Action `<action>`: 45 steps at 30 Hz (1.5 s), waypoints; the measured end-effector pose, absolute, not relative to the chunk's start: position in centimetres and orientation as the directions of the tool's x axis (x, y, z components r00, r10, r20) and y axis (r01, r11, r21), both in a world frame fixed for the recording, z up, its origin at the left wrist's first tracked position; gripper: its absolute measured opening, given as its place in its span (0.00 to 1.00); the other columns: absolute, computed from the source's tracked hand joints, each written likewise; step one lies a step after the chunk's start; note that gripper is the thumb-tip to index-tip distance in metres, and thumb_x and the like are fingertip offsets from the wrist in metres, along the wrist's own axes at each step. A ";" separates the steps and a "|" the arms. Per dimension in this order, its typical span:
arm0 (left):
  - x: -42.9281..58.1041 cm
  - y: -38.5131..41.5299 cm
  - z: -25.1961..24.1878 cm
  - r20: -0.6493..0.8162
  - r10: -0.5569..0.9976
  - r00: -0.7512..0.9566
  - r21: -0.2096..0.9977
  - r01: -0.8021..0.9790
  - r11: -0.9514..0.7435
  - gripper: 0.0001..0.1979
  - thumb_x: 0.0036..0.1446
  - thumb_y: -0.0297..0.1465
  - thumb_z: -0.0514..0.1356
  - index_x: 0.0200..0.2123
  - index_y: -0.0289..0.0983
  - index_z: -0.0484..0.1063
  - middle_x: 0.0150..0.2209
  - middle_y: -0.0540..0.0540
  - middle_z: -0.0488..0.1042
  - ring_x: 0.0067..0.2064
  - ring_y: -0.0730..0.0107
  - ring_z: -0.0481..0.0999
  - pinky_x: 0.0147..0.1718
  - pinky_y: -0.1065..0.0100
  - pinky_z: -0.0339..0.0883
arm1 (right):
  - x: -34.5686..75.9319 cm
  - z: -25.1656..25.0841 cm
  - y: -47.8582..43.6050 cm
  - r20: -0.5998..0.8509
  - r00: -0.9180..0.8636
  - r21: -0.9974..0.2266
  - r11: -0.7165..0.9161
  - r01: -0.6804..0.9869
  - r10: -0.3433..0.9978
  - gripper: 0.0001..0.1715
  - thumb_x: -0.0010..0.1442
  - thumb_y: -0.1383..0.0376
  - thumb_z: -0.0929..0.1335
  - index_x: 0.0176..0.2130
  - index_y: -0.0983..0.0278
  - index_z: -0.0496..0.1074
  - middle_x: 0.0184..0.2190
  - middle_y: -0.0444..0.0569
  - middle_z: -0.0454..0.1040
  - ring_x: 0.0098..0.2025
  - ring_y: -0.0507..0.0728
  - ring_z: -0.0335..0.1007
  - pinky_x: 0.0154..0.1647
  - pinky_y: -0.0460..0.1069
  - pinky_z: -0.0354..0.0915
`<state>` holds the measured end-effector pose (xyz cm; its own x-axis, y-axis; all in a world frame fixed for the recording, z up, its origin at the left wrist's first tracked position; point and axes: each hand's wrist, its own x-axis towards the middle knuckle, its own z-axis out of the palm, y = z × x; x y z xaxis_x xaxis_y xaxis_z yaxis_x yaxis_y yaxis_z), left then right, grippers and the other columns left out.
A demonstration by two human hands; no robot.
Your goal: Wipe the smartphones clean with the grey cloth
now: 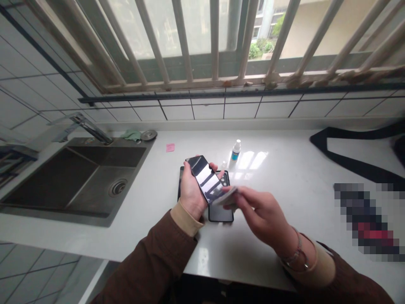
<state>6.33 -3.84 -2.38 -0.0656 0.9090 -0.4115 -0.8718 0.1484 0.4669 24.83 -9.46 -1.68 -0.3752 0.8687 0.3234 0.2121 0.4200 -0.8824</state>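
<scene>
A black smartphone (200, 171) lies tilted, screen up, in my left hand (191, 192), with the fingers wrapped around its sides. Window light reflects in stripes on the screen. Between the thumb and fingers of my right hand (264, 215) is a folded greyish cloth (227, 196), which meets the near end of the screen. Under both hands a black phone case (221, 214) lies on the counter, partly covered. Another dark flat object (181, 177) shows behind my left hand, mostly hidden. Beyond the phone stands a small white bottle (236, 152) with a blue label.
At the left is a steel sink (104, 215) with a faucet (91, 128). A green cloth (131, 134), a round metal strainer (148, 135) and a pink note (170, 147) lie near it. A black strap (319, 141) and a pixelated patch are at the right. Window bars line the back.
</scene>
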 end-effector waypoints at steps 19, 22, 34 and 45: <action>7.0 -4.1 -2.5 -0.396 0.918 0.019 0.517 -0.821 0.241 0.29 0.74 0.53 0.47 0.64 0.42 0.71 0.43 0.37 0.83 0.43 0.54 0.85 0.46 0.53 0.78 | 24.5 -4.4 -8.0 0.516 -0.464 -0.589 0.692 0.418 0.720 0.25 0.74 0.73 0.63 0.66 0.61 0.72 0.63 0.55 0.77 0.64 0.61 0.76 0.64 0.57 0.76; 6.4 -3.6 -2.3 -0.414 0.904 -0.106 0.498 -0.858 0.128 0.28 0.75 0.52 0.46 0.59 0.41 0.74 0.41 0.37 0.83 0.43 0.55 0.86 0.49 0.53 0.78 | 24.6 -4.1 -8.2 0.482 -0.445 -0.695 0.639 0.330 0.754 0.26 0.74 0.72 0.64 0.66 0.57 0.73 0.62 0.50 0.78 0.63 0.60 0.76 0.65 0.56 0.76; 5.9 -3.6 -1.1 -0.325 0.946 -0.010 0.437 -0.888 0.141 0.30 0.75 0.51 0.47 0.58 0.36 0.76 0.47 0.34 0.83 0.50 0.53 0.85 0.56 0.51 0.76 | 25.7 -3.0 -7.7 0.194 0.026 -0.952 0.182 0.246 0.981 0.22 0.77 0.54 0.64 0.57 0.61 0.80 0.48 0.52 0.85 0.48 0.62 0.84 0.49 0.58 0.82; 7.2 -4.5 -1.5 -0.417 0.900 0.127 0.398 -0.865 0.306 0.26 0.75 0.52 0.47 0.61 0.45 0.74 0.47 0.37 0.81 0.50 0.52 0.84 0.51 0.50 0.78 | 24.4 -3.1 -8.4 0.555 -0.448 -0.629 0.706 0.326 0.701 0.24 0.74 0.73 0.64 0.63 0.57 0.76 0.63 0.50 0.78 0.67 0.60 0.72 0.71 0.62 0.70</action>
